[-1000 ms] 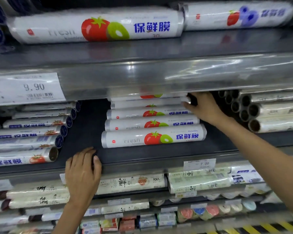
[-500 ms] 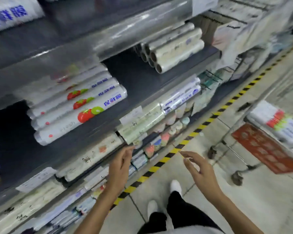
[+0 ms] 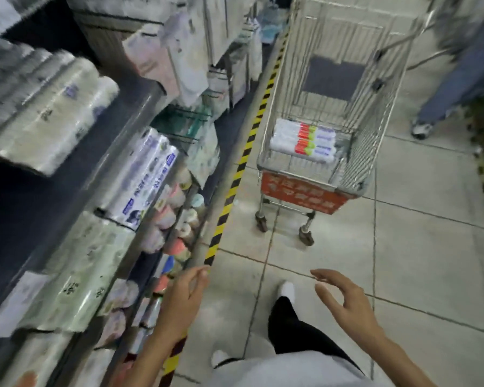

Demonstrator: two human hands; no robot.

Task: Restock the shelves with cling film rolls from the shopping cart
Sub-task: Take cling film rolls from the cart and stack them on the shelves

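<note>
A wire shopping cart [image 3: 359,152] stands on the tiled aisle ahead, a red sign on its front. Inside it, at the near end, lie white cling film rolls [image 3: 305,141] with red and green prints, stacked side by side. The shelves [image 3: 104,141] run along the left, blurred, packed with wrapped rolls. My left hand [image 3: 183,298] hangs low beside the bottom shelf, fingers loosely apart, holding nothing. My right hand [image 3: 344,300] is out over the floor, fingers spread and empty. Both hands are well short of the cart.
A yellow-and-black tape line [image 3: 235,177] marks the floor along the shelf base. Another person's leg in blue trousers and a pale shoe [image 3: 422,128] stands right of the cart. My own legs and white shoe [image 3: 287,289] are below.
My view has swung from the shelf toward the aisle and cart. My right hand left the rolls on the shelf and my left hand left the shelf edge; both dropped low, empty.
</note>
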